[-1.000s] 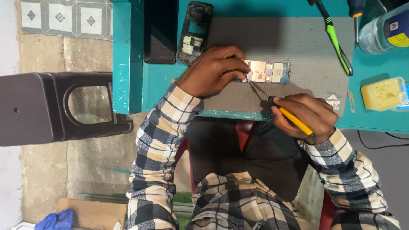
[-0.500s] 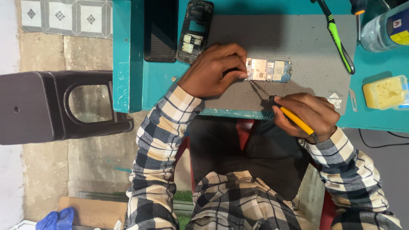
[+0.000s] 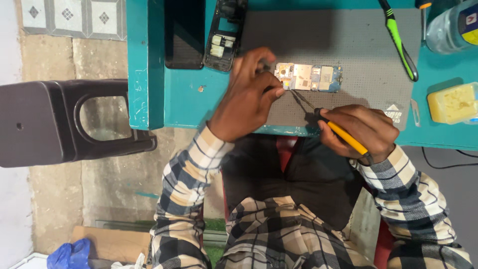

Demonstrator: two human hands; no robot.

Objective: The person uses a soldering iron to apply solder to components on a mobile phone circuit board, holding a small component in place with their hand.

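A small phone circuit board lies on a grey work mat on a teal table. My left hand pinches the board's left end with fingertips. My right hand is closed around a yellow-and-black soldering iron whose thin tip points up-left and ends just below the board.
A black phone frame and a dark flat phone panel lie at the table's left. A green-and-black tool, a clear bottle and a yellow block in a tray sit at the right. A black plastic stool stands left.
My left hand has shifted slightly on the board's left end. The soldering iron tip stays near the board's lower edge. The view has moved a little closer.
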